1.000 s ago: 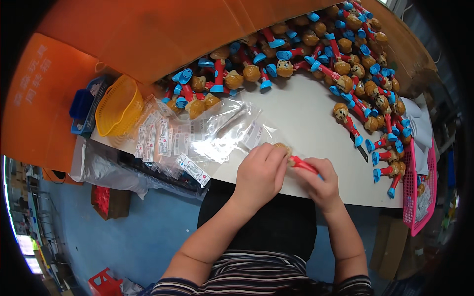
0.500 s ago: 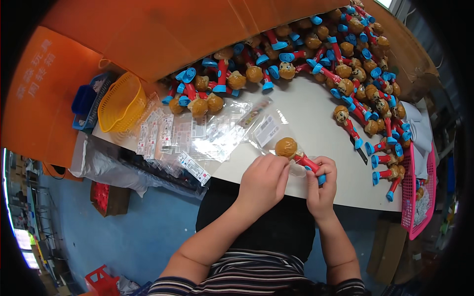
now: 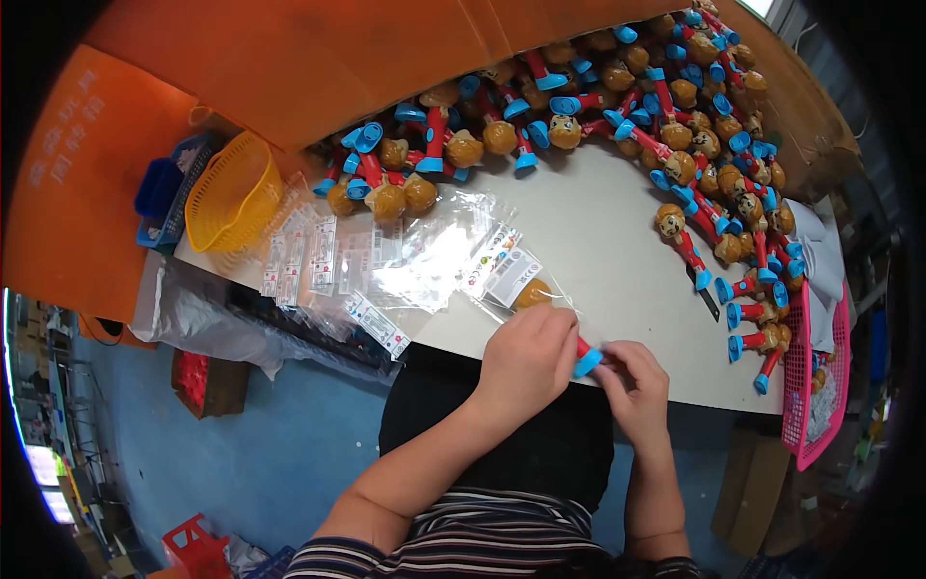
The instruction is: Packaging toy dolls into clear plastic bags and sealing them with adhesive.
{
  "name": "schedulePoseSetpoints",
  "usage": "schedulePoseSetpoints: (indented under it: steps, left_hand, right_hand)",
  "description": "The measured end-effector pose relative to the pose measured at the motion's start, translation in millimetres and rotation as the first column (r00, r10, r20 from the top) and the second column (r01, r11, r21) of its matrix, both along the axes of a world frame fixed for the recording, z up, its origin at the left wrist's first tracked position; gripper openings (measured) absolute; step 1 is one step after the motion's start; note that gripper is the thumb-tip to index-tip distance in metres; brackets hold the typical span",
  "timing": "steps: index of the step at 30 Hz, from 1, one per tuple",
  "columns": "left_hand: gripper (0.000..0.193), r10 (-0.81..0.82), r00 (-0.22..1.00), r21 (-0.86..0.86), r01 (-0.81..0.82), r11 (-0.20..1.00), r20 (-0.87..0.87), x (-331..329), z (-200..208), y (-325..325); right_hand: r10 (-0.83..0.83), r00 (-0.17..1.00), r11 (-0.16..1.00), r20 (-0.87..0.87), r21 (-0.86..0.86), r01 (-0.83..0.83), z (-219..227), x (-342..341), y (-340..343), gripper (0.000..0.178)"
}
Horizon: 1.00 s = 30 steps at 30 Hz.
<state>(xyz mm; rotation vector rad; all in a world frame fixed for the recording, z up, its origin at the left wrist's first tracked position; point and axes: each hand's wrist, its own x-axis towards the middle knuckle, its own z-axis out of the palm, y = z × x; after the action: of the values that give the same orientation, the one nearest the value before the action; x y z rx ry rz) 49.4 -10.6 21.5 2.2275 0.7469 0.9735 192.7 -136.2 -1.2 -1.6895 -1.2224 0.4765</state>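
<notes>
My left hand [image 3: 529,355] is closed on a clear plastic bag [image 3: 509,278] with a printed label, near the table's front edge. A toy figure lies partly in the bag, its round brown head [image 3: 532,294] showing through the film below the label. The red body is mostly behind my left fingers, and the blue foot [image 3: 587,363] sticks out toward my right hand [image 3: 632,384]. The right thumb and curled fingers pinch at that blue end; the exact contact is partly hidden. Several similar bags [image 3: 386,275] lie flat to the left.
Many loose toy figures [image 3: 675,164] are heaped along the back and right, against orange cardboard [image 3: 318,58]. A yellow basket [image 3: 231,198] and a blue bin [image 3: 159,188] stand at the left. At the right edge is a pink basket [image 3: 820,386]. A dark flat strip [image 3: 709,304] lies on the table [image 3: 617,261].
The toy figure's head has gone into the bag, up beneath the label. My left hand has shifted slightly right and down over the body; my right hand has moved down to the foot end.
</notes>
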Motion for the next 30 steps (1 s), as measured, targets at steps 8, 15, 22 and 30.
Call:
schedulePoseSetpoints:
  steps: [8,15,22,30]
  left_hand:
    - [0.012,-0.047,0.999,0.059,0.049,0.997,-0.026,5.2,-3.6,-9.8]
    - [0.018,-0.154,0.981,0.120,0.168,0.979,-0.114,2.0,-1.6,-21.5]
    - [0.020,-0.165,0.978,0.191,0.187,0.964,-0.128,-3.5,15.9,-27.2]
    - [0.019,-0.102,0.994,0.160,0.109,0.981,-0.048,-15.3,5.3,-25.3]
  right_hand:
    - [-0.094,0.989,0.995,0.110,0.031,0.091,-8.4,-8.3,7.3,0.045]
    - [-0.083,0.993,0.997,-0.080,-0.010,0.083,-3.3,-10.2,24.8,0.054]
    - [-0.009,0.987,0.995,-0.158,0.094,0.024,-1.1,-15.2,33.7,0.049]
    - [-0.129,0.953,0.982,0.275,0.168,0.084,7.1,-30.0,25.9,0.040]
